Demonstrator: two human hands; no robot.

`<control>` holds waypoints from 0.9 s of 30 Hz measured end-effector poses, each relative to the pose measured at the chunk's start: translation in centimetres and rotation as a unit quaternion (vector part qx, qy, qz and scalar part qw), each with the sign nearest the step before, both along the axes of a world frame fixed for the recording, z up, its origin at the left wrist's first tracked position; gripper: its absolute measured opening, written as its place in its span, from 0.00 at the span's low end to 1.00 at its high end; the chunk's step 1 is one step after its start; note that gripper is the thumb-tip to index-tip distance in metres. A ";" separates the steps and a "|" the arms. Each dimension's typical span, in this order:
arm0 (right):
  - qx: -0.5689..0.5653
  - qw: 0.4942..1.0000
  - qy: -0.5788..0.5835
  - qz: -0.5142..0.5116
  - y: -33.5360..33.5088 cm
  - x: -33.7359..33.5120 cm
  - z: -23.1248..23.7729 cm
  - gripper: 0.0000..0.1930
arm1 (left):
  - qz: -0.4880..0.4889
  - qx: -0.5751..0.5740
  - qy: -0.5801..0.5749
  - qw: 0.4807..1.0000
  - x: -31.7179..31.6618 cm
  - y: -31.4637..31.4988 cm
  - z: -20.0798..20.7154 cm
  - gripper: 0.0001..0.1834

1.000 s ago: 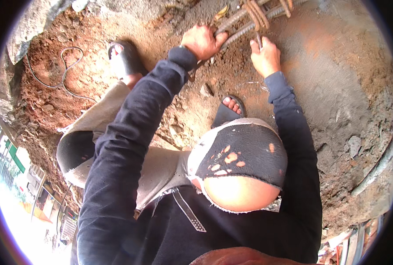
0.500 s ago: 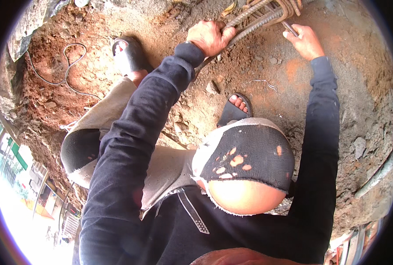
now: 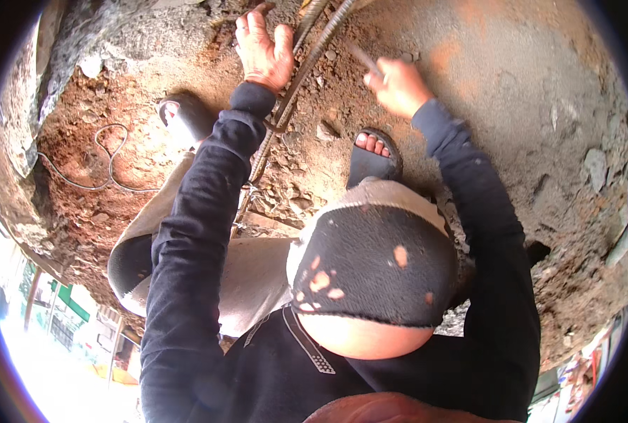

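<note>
One thin wire (image 3: 111,163), looped on reddish soil (image 3: 148,144); one dark sandal (image 3: 192,116), worn; left hand (image 3: 266,56), grip spread; two ribbed metal bars (image 3: 319,49), aslant just beside it; one slim rod (image 3: 365,60), blurred, pinched in the grip of the right hand (image 3: 402,88).

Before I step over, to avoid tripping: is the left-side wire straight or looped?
Looped: the thin wire curls round on the reddish soil.

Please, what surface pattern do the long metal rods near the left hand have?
The rods are ribbed, brownish grey; the head view shows this best.
</note>
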State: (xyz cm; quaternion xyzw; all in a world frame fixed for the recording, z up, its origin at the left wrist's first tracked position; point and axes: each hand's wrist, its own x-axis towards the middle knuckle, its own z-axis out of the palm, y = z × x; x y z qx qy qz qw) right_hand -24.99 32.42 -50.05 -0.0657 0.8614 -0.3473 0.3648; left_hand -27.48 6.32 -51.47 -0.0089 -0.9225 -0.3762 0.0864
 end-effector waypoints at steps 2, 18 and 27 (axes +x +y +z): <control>0.044 0.999 -0.028 -0.012 1.0 -1.9 1.5 0.14 | 0.007 -0.001 -0.027 1.000 0.3 -0.3 -0.3 0.19; -0.093 0.991 -0.009 -0.094 3.1 -6.7 0.8 0.16 | 0.016 0.149 -0.193 0.970 -2.3 2.1 2.1 0.20; -0.121 0.974 -0.114 -0.151 3.5 -4.8 2.7 0.15 | 0.073 0.089 -0.166 0.979 -1.8 3.5 1.0 0.16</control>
